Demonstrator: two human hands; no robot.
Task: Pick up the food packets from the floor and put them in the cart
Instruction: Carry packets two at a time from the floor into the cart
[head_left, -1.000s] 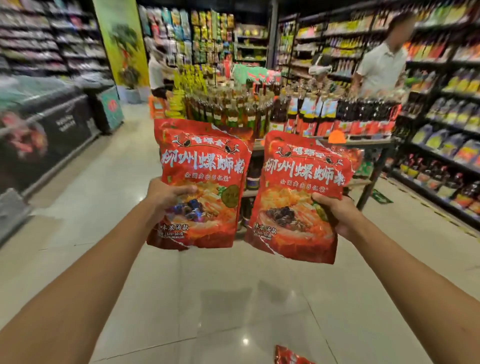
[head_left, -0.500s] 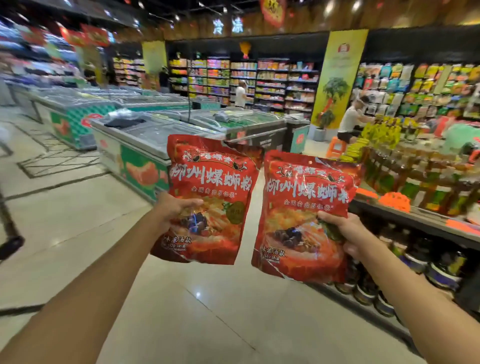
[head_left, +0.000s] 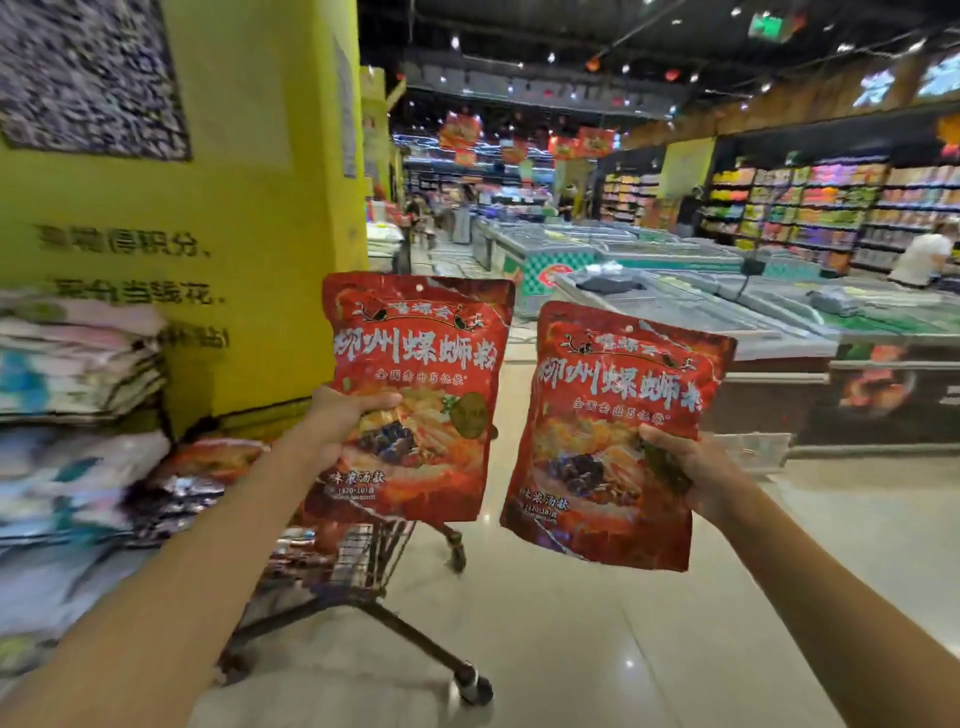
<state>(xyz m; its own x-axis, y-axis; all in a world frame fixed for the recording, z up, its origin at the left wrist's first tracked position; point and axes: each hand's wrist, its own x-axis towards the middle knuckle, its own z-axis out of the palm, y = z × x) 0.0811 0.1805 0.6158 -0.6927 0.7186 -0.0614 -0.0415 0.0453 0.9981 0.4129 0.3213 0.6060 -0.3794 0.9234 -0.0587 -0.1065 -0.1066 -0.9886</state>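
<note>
- Gripping a red noodle packet (head_left: 415, 395) upright in outstretched left hand (head_left: 340, 423), thumb across its front.
- Pinching second red noodle packet (head_left: 618, 441) with right hand (head_left: 691, 467), above shopping cart (head_left: 363, 561).

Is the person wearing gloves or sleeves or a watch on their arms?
No. Both arms are bare from the bottom edge of the picture to the fingers: no sleeves show, and no gloves. The left hand and right hand have no rings that can be seen, and neither wrist carries a watch or bracelet. The nails look short and plain, though the picture is a bit blurry.
</note>
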